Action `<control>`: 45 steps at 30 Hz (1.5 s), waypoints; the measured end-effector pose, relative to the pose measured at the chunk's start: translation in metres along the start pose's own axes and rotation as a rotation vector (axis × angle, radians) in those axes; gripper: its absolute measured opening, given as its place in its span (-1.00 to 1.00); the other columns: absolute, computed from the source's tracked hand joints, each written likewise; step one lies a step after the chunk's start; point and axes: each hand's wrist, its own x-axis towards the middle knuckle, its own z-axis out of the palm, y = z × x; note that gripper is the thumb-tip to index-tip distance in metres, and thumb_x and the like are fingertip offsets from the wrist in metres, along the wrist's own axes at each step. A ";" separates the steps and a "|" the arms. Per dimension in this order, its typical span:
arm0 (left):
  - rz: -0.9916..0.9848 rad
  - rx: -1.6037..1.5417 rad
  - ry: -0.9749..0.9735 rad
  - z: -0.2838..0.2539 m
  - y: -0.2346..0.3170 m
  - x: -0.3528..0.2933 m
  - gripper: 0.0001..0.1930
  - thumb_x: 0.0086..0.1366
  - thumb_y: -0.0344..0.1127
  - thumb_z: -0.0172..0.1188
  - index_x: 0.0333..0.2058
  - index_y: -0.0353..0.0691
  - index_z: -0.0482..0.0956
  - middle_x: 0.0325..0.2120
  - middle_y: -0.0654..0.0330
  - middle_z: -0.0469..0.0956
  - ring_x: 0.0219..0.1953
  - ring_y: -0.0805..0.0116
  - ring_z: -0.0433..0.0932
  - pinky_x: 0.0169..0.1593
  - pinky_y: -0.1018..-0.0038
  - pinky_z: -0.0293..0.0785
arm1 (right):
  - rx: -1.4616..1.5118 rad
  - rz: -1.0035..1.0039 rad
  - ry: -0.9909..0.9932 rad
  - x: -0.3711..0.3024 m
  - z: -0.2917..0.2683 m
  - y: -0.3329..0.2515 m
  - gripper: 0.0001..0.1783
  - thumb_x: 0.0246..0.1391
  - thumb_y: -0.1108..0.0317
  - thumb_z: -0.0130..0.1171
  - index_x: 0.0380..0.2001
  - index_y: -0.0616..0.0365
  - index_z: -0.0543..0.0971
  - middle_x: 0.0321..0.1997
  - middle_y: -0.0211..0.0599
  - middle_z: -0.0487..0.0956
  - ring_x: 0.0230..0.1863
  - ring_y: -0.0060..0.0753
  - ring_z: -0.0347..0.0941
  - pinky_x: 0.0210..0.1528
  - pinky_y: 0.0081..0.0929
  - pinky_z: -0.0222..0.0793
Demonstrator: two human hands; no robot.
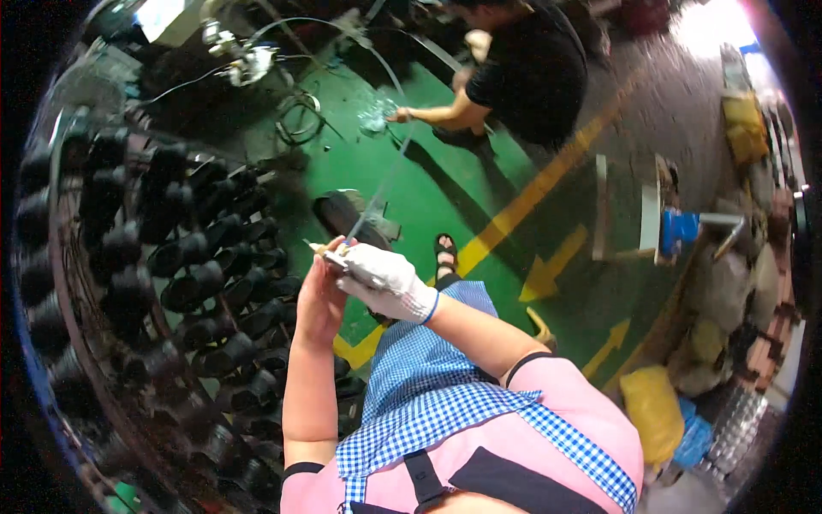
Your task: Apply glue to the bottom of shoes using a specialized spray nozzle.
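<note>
My right hand [385, 281], in a white knitted glove with a blue cuff edge, is closed round a small metallic hand tool [336, 259]. A thin translucent hose [377, 197] runs from it, up and away. My bare left hand [320, 295] meets the right one at the tool's left side, fingers bent; what they grip is mostly hidden. A narrow pale tip [315, 247] sticks out above the left fingertips, too small to name. Just beyond the hands lies a dark rounded object [338, 214] with a grey part.
On the left stands a rack [56, 223] packed with black slipper-like pieces [180, 291]. A crouching person [531, 77] in black reaches toward clear plastic [374, 120] on the green floor [419, 201]. Coiled cable [300, 120] lies far left; a yellow sack [652, 411] and bags line the right.
</note>
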 end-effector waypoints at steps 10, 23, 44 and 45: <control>0.065 0.126 0.401 0.040 -0.068 0.101 -0.57 0.40 0.05 0.03 0.06 -0.11 0.40 -0.08 0.11 0.53 -0.11 0.24 0.57 0.10 0.18 0.50 | 0.135 0.801 0.036 -0.131 -0.155 0.169 -0.47 -0.08 0.11 0.34 -0.02 0.05 0.53 -0.08 -0.16 0.54 -0.08 -0.13 0.53 -0.01 -0.30 0.45; 0.139 0.244 0.551 -0.057 -0.052 0.148 -0.64 0.44 -0.09 0.00 0.01 -0.25 0.45 -0.08 0.00 0.47 -0.33 0.37 0.51 -0.20 0.50 0.61 | -0.726 1.875 -0.713 -0.624 -0.189 0.318 -0.21 -0.04 0.07 0.28 0.27 -0.01 0.30 0.43 -0.22 0.18 0.45 -0.11 0.02 0.40 0.08 -0.07; 0.159 -0.039 0.258 -0.090 -0.056 0.154 -0.58 0.49 -0.04 -0.20 0.02 -0.29 0.38 -0.15 0.04 0.32 -0.47 0.37 0.37 -0.19 0.24 0.62 | -0.399 1.778 -1.763 -0.780 -0.083 0.440 -0.49 0.27 0.05 -0.06 0.26 -0.19 0.40 0.39 -0.50 0.30 0.42 -0.15 0.14 0.38 0.28 -0.23; 0.175 -0.018 0.266 -0.090 -0.056 0.155 -0.58 0.49 -0.04 -0.20 0.02 -0.29 0.38 -0.15 0.04 0.32 -0.47 0.37 0.37 -0.19 0.24 0.62 | -0.315 1.679 -1.777 -0.761 -0.070 0.436 -0.39 0.12 -0.05 0.07 0.23 -0.16 0.44 0.41 -0.48 0.27 0.41 -0.19 0.17 0.36 0.20 -0.10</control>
